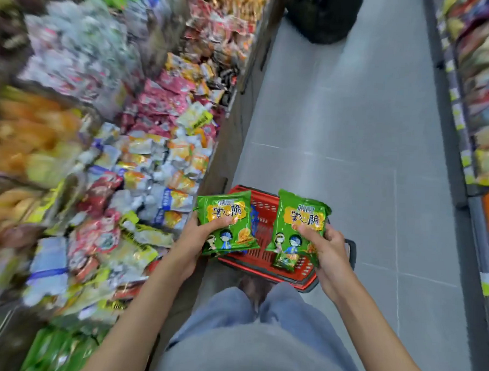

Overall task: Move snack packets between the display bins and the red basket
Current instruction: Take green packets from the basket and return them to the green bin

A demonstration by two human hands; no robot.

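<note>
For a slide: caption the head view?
Left hand grips the left green packet, right hand the right green packet, above the red basket beside display bins.

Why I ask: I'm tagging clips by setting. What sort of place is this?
Most likely a shop's snack aisle: display bins heaped with packets line one side, stocked shelves the other, and a red basket sits on the tiled floor.

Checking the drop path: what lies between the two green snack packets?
Head view: the red plastic mesh basket shows between the left green packet and the right green packet.
</note>
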